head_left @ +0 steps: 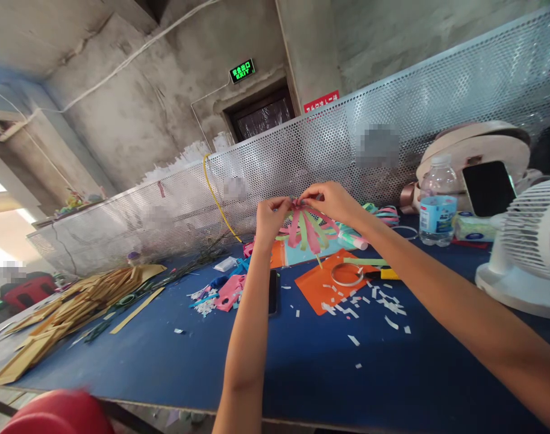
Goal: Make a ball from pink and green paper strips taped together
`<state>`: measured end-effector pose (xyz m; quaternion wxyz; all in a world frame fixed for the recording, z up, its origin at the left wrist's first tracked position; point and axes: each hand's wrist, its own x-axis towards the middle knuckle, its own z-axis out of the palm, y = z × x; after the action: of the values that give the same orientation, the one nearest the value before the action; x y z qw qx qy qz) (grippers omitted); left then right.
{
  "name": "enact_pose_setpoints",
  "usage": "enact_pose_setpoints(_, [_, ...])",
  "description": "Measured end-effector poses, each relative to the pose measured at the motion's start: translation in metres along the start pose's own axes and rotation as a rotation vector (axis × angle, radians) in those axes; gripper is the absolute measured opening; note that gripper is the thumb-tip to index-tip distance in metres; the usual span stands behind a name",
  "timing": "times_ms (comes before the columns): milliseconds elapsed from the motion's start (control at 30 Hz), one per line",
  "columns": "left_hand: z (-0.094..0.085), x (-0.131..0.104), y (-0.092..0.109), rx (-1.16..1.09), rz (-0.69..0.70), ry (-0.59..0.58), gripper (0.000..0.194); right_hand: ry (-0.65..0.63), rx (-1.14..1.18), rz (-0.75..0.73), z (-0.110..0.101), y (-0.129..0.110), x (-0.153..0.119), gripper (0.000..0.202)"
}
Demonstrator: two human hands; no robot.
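My left hand (270, 217) and my right hand (331, 202) are raised above the blue table (302, 361) and pinch the top of a bunch of pink and green paper strips (308, 232). The strips hang down and fan out below my fingers. Under them lie an orange paper sheet (317, 289), a roll of clear tape (347, 274) and many small white paper scraps (374, 301). A black phone (273, 292) lies flat beside my left forearm.
A water bottle (437, 202), a second phone on a stand (488, 188) and a white fan (528, 247) stand at the right. Yellow paper strips (71, 307) pile up at the left. A perforated metal screen (347, 138) backs the table. Pink paper pieces (229, 292) lie mid-table.
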<state>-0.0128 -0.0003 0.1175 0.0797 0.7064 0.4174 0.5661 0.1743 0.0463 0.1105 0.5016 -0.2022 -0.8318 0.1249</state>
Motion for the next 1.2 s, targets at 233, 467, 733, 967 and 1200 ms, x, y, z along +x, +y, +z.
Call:
enact_pose_setpoints(233, [0.000, -0.001, -0.003, -0.032, -0.041, 0.023, 0.012, -0.015, 0.018, 0.046, -0.002, -0.006, -0.001, 0.018])
enact_pose_setpoints(467, [-0.002, -0.002, -0.001, -0.035, -0.059, 0.009, 0.011, -0.007, 0.137, 0.007, -0.004, -0.004, -0.003, 0.014])
enact_pose_setpoints(733, [-0.001, -0.002, 0.001, -0.045, -0.081, 0.028, 0.009, -0.049, 0.035, 0.013, -0.005, 0.004, 0.000, 0.014])
enact_pose_setpoints(967, [0.004, -0.001, 0.001, -0.007, -0.061, 0.066, 0.010, -0.012, 0.068, 0.008, -0.004, 0.009, 0.000, 0.013])
enact_pose_setpoints(1200, [0.005, -0.002, 0.008, 0.023, -0.019, 0.080, 0.007, 0.022, 0.020, -0.015, -0.003, 0.007, 0.001, 0.010])
